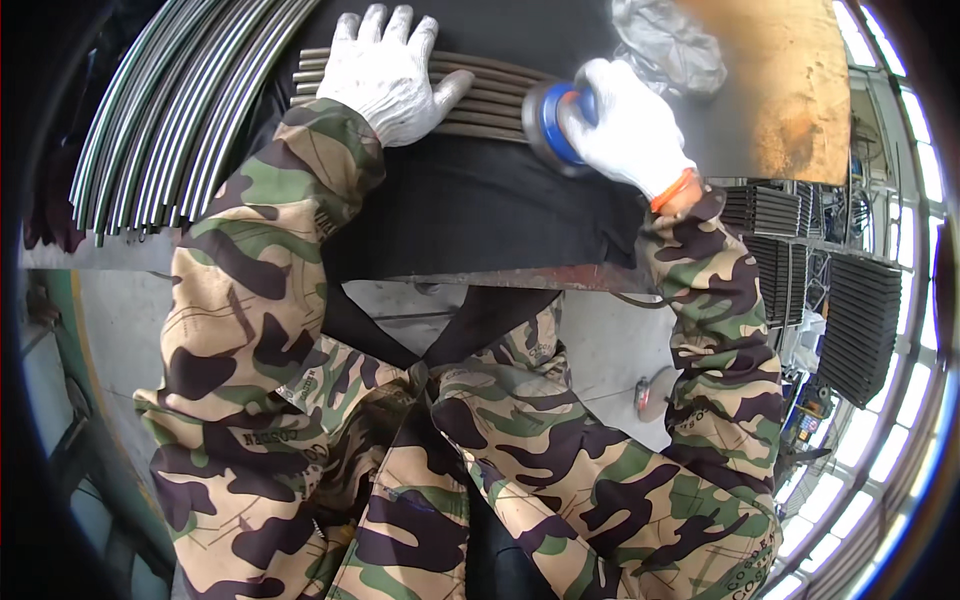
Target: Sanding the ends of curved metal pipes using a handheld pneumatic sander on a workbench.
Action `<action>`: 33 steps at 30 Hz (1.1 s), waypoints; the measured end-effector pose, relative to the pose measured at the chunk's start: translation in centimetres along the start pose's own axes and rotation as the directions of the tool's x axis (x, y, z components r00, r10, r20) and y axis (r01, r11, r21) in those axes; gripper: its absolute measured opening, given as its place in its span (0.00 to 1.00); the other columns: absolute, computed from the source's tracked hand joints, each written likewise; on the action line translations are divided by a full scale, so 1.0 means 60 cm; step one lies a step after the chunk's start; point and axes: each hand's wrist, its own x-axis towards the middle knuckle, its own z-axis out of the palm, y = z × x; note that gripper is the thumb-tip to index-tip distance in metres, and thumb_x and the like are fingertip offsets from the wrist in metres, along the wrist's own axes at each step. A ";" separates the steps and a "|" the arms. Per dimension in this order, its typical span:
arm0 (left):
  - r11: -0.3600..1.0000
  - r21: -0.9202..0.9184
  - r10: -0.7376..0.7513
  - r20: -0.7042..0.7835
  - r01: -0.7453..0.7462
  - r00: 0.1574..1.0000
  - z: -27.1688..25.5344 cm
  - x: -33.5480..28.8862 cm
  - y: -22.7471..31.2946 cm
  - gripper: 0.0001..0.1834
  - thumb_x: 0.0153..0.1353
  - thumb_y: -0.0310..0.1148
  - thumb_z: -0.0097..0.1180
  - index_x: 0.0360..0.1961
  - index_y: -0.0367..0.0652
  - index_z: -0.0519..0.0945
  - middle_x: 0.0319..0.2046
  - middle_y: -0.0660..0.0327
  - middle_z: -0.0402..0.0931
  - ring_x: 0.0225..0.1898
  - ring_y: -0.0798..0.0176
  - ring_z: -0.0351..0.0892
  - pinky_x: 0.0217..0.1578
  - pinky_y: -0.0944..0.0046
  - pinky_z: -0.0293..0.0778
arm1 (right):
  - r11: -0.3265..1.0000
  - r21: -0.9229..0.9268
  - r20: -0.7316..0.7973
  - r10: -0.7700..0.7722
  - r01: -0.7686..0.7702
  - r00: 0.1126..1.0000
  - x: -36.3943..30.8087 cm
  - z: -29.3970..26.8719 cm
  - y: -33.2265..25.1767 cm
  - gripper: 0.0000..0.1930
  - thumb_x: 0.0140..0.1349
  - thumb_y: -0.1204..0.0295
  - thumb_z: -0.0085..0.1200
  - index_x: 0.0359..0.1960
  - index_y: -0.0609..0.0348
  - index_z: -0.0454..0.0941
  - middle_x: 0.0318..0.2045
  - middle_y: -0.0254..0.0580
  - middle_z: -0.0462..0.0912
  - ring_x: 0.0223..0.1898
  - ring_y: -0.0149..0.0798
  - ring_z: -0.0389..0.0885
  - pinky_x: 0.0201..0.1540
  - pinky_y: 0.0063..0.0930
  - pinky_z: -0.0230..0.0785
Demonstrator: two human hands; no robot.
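Several dull metal rods (490, 98) lie side by side on black cloth (470, 200) over the workbench. My left hand (385, 75), in a white knit glove, rests flat across their left part with fingers spread. In a matching glove, my right hand (630, 125) is closed around a blue round sander (562, 122). The sander's grey disc sits at the right part of the rods and looks blurred. Whether the disc presses on them, I cannot tell. Right-hand fingers are partly hidden by the tool and glove.
Shinier metal rods (190, 110) lie in a large bundle at the left. Crumpled clear plastic (670, 45) is at the far right, beside a stained wooden board (800, 90). Dark stacked bars (860, 325) stand beyond the bench on the right.
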 end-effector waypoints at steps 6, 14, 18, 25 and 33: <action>0.995 0.095 0.045 -0.014 -0.043 0.999 0.025 0.004 -0.007 0.40 0.72 0.62 0.49 0.70 0.39 0.72 0.69 0.44 0.70 0.71 0.40 0.66 0.70 0.41 0.59 | 0.999 -0.042 -0.028 -0.001 0.000 1.000 0.033 0.033 0.035 0.18 0.63 0.55 0.60 0.46 0.54 0.80 0.38 0.52 0.82 0.41 0.56 0.85 0.44 0.49 0.79; 0.996 -0.089 0.023 0.035 -0.020 0.999 -0.023 0.003 -0.014 0.42 0.68 0.60 0.53 0.68 0.32 0.71 0.69 0.38 0.68 0.73 0.34 0.62 0.74 0.39 0.53 | 0.999 -0.027 -0.126 0.012 -0.016 0.992 0.030 -0.001 0.020 0.15 0.60 0.58 0.62 0.39 0.53 0.76 0.33 0.53 0.80 0.34 0.61 0.82 0.37 0.53 0.75; 0.993 -0.112 0.040 0.016 -0.038 0.999 -0.032 -0.002 -0.013 0.41 0.69 0.58 0.53 0.68 0.31 0.72 0.68 0.37 0.68 0.72 0.33 0.63 0.74 0.40 0.54 | 0.996 -0.023 -0.091 -0.083 0.082 0.992 0.008 -0.031 0.011 0.15 0.60 0.58 0.63 0.39 0.54 0.76 0.32 0.54 0.78 0.33 0.61 0.81 0.37 0.52 0.75; 0.990 0.017 0.141 -0.093 -0.140 0.986 -0.017 -0.038 -0.015 0.38 0.72 0.57 0.51 0.70 0.37 0.70 0.69 0.44 0.70 0.72 0.40 0.64 0.72 0.44 0.58 | 0.982 -0.113 -0.119 -0.168 0.154 0.979 -0.001 -0.051 -0.006 0.14 0.61 0.60 0.61 0.39 0.58 0.76 0.29 0.54 0.78 0.30 0.59 0.82 0.33 0.51 0.74; 0.984 0.059 0.175 -0.138 -0.168 0.975 -0.002 -0.047 -0.001 0.38 0.73 0.57 0.50 0.71 0.37 0.69 0.69 0.44 0.69 0.72 0.39 0.64 0.73 0.43 0.56 | 0.978 -0.111 -0.126 -0.188 0.174 0.974 -0.015 -0.056 0.006 0.15 0.62 0.61 0.60 0.40 0.60 0.76 0.32 0.57 0.79 0.32 0.60 0.83 0.34 0.51 0.75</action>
